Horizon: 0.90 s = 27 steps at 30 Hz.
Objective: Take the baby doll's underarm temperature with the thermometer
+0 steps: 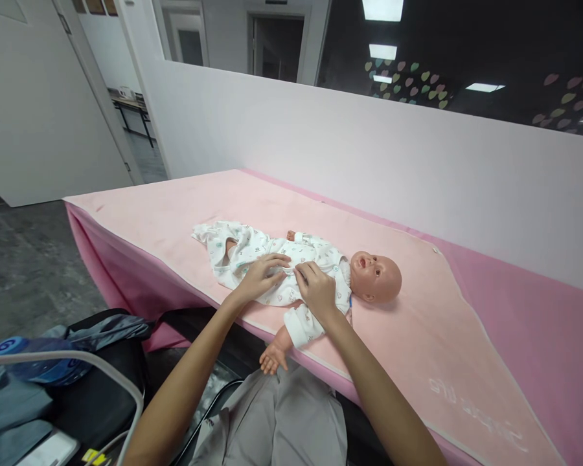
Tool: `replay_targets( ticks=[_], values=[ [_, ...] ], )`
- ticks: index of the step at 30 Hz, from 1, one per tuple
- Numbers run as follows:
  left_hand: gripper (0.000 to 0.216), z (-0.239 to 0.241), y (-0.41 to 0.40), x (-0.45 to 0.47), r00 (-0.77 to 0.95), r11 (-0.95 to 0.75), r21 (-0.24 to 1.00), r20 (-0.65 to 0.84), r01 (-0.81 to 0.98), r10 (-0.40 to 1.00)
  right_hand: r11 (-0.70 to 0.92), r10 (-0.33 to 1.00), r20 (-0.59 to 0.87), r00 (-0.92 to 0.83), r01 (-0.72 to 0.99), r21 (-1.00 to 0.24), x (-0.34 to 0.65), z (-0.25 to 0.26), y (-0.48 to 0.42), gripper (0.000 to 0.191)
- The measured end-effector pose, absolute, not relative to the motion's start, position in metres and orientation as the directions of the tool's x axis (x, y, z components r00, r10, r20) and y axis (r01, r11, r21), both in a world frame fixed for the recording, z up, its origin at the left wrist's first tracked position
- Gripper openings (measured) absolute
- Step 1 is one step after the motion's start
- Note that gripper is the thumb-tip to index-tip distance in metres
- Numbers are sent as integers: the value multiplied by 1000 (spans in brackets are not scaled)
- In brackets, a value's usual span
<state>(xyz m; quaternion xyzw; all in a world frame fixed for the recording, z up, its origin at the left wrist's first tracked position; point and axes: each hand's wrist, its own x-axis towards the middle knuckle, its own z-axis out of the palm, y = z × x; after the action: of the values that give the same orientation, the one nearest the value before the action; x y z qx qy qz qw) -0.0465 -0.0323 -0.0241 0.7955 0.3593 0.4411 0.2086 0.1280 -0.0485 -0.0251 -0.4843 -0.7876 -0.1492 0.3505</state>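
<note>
A baby doll [376, 277] lies on its back on the pink-covered table, head to the right. It wears a white onesie [243, 255] with small prints, whose flat leg ends trail off to the left. My left hand [263, 278] rests on the front of the onesie, its fingers stretched and its thumb apart. Close beside it, my right hand [317, 288] has bent fingers closed on the cloth at the doll's middle; the fingertips are partly hidden. One doll arm [276, 349] hangs over the near table edge below my right wrist.
The pink cloth [447, 336] covers the table up to a white wall [369, 162] with a dark window above. At lower left, a black chair [102, 388] holds a water bottle [43, 362] and clothing. A pale cable [78, 355] curves past my left arm.
</note>
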Motion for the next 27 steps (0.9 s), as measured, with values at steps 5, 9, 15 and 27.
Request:
replay_targets(
  ticks=[5, 9, 15, 27],
  values=[
    [15, -23, -34, -47, 346, -634, 689, 534, 350, 771, 490, 658, 697, -284, 864, -110, 128, -25, -49, 23],
    [15, -23, -34, -46, 338, -624, 704, 528, 338, 779, 463, 679, 678, -280, 881, -101, 127, -25, -49, 26],
    [19, -22, -34, -45, 328, -630, 684, 539, 367, 776, 427, 690, 682, -243, 897, -112, 126, -24, -49, 26],
    [24, -19, -38, -42, 286, -546, 791, 475, 276, 832, 400, 664, 725, -183, 906, -138, 124, -26, -48, 22]
  ],
)
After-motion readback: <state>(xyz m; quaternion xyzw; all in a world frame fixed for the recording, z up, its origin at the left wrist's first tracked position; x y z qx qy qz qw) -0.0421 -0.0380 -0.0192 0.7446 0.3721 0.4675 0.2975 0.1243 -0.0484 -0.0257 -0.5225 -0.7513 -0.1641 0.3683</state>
